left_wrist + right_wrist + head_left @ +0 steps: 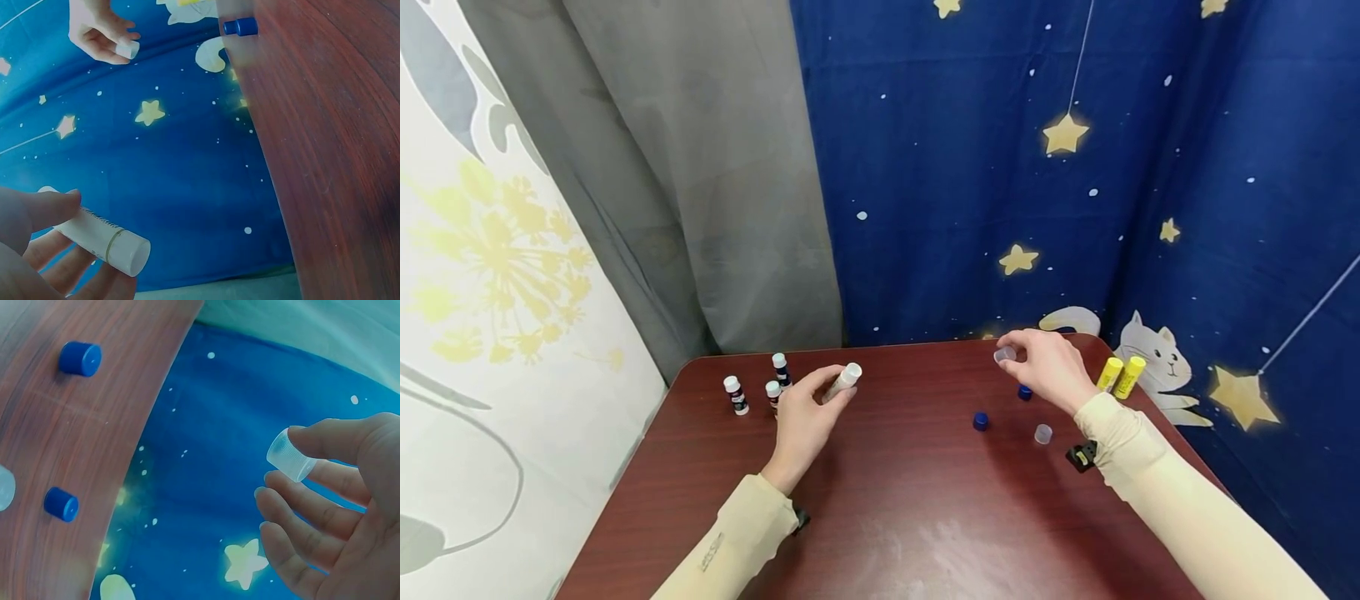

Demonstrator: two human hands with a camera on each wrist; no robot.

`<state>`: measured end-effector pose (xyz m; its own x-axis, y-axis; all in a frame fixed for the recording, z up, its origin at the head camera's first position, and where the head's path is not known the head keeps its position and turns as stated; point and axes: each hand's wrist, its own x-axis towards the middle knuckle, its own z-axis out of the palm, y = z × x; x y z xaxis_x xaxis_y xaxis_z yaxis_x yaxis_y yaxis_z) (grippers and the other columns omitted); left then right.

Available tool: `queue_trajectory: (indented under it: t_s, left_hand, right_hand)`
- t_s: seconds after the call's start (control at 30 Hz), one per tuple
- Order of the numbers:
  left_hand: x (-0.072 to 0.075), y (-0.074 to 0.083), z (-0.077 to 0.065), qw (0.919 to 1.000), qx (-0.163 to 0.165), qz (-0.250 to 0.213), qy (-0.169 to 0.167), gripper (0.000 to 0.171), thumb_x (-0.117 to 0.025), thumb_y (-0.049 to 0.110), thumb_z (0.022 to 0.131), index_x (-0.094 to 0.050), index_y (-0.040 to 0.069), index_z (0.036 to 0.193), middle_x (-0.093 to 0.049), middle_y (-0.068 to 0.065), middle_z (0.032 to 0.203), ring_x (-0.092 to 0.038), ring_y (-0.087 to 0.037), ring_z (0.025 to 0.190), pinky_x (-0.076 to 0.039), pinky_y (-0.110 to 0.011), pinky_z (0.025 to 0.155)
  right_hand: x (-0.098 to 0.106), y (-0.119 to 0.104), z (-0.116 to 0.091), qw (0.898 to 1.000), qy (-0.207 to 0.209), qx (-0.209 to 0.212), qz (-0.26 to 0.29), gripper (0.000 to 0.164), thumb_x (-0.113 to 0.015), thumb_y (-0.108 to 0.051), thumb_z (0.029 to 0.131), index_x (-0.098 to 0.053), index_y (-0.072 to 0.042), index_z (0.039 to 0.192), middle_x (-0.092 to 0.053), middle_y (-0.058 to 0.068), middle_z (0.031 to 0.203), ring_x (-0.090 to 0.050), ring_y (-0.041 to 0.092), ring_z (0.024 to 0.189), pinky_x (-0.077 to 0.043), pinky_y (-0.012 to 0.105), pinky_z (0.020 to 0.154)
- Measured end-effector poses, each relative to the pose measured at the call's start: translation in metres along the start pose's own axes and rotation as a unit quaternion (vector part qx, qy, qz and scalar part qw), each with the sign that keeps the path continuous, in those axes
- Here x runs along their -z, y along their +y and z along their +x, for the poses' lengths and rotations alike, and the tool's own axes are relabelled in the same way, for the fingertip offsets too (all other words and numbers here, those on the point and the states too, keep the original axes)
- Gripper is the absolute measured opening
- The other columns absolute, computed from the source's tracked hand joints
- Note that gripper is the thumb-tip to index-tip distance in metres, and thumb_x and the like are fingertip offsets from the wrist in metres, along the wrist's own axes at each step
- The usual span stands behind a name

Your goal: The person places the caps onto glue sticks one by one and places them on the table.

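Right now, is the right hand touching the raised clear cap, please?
Touching: the right wrist view shows the right hand pinching the raised clear cap, thumb against it.

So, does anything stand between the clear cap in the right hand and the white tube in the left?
Nothing visible does: in the head view, open space separates the clear cap in the right hand from the white tube in the left hand. The blue caps rest lower, on the table.
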<state>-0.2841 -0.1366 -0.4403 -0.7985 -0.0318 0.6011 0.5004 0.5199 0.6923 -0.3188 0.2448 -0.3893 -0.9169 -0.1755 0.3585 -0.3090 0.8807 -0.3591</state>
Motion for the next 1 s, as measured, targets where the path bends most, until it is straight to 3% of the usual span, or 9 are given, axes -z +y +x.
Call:
queue_trajectory:
  t_s: [0.37, 0.73, 1.0]
  left_hand:
    - [-0.010, -0.005, 0.005, 1.0000, -0.009, -0.002, 0.001, 0.033, -0.083, 0.024, 0.085, -0.075, 0.019, 0.117, -0.073, 0.002, 0.111, -0.068, -0.017, 0.095, -0.056, -0.049, 0.081]
    - [-0.022, -0.013, 0.009, 0.9997, -0.001, 0.024, -0.004, 0.032, -0.083, 0.023, 0.086, -0.075, 0.022, 0.117, -0.073, 0.002, 0.112, -0.067, -0.016, 0.097, -0.055, -0.042, 0.084]
    - [-0.031, -0.008, 0.012, 0.9993, -0.021, 0.028, -0.011, 0.033, -0.083, 0.024, 0.086, -0.075, 0.021, 0.118, -0.072, 0.006, 0.107, -0.067, -0.015, 0.094, -0.055, -0.042, 0.082]
  right_hand:
    - [-0.004, -0.018, 0.000, 0.999, 0.021, 0.034, 0.017, 0.023, -0.078, -0.030, 0.089, -0.075, -0.023, 0.110, -0.066, -0.009, 0.084, -0.059, 0.012, 0.074, -0.048, 0.033, 0.058]
    - [-0.015, -0.037, 0.004, 0.998, 0.019, 0.044, 0.043, 0.022, -0.079, -0.029, 0.088, -0.075, -0.025, 0.109, -0.066, -0.010, 0.085, -0.059, 0.013, 0.075, -0.050, 0.033, 0.063]
    - [-0.021, -0.054, 0.007, 0.995, 0.021, 0.055, 0.077, 0.022, -0.080, -0.026, 0.088, -0.074, -0.027, 0.109, -0.067, -0.010, 0.089, -0.061, 0.011, 0.078, -0.051, 0.033, 0.065]
